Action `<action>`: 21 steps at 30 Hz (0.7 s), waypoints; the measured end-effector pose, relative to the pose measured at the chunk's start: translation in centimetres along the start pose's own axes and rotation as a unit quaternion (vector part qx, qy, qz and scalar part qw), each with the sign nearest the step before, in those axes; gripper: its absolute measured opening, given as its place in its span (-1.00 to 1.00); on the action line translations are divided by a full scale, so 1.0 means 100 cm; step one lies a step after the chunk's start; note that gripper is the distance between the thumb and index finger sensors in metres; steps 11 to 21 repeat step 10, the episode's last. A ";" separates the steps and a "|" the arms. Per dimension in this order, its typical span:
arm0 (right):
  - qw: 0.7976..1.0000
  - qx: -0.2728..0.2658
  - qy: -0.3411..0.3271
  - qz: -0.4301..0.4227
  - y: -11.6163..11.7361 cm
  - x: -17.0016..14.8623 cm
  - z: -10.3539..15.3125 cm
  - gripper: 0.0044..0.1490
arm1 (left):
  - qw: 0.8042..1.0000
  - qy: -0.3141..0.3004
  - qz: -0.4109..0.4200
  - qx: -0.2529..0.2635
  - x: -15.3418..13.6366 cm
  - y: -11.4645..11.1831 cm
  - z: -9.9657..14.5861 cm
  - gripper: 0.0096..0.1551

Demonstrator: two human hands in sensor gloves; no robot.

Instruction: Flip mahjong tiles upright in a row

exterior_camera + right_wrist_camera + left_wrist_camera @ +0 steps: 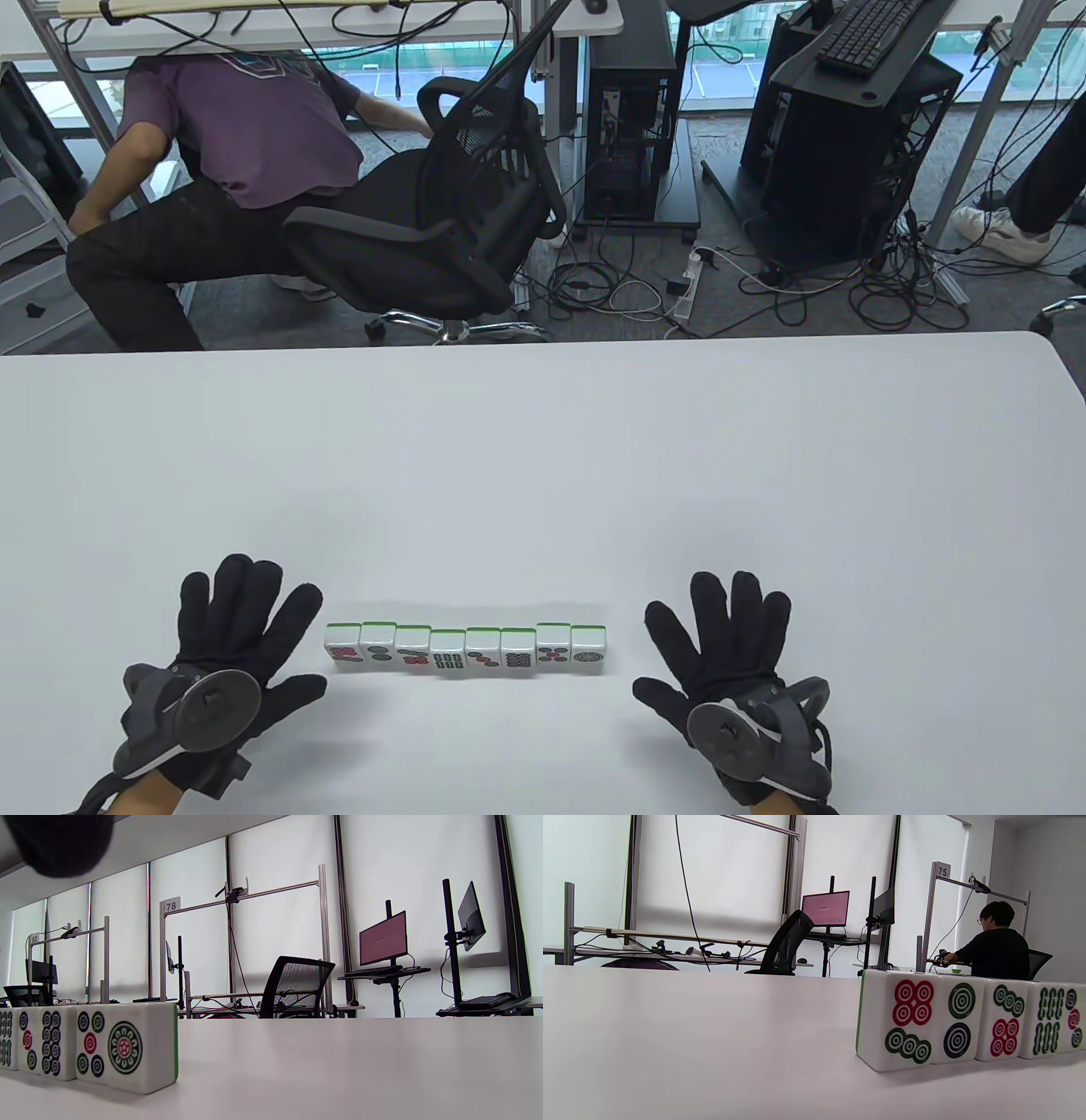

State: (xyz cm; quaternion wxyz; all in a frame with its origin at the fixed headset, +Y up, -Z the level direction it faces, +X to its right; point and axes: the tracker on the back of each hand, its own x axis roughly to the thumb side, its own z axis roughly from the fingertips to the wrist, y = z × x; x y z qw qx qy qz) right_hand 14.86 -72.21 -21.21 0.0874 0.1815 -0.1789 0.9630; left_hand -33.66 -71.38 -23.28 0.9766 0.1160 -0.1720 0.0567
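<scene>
A row of several white mahjong tiles (466, 651) with green backs stands upright near the table's front edge, faces toward me. My left hand (242, 632) lies flat on the table with fingers spread, just left of the row, touching no tile. My right hand (721, 637) lies flat with fingers spread, just right of the row, holding nothing. The left wrist view shows the row's left end (903, 1024); the right wrist view shows its right end (127, 1048), with one gloved fingertip (63, 840) at the top left corner.
The white table (543, 458) stretches far beyond the tiles. Behind its far edge are an office chair (450, 212), a seated person (221, 161), computer towers and floor cables.
</scene>
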 end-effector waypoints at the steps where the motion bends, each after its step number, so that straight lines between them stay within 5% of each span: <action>1: 1.000 0.001 0.000 -0.001 0.000 0.000 0.000 0.16 | 1.000 0.000 0.002 0.002 0.000 0.001 0.000 0.06; 21: 1.000 0.009 0.000 -0.018 0.002 0.001 0.000 0.12 | 1.000 -0.007 0.008 0.003 0.001 0.004 0.002 0.06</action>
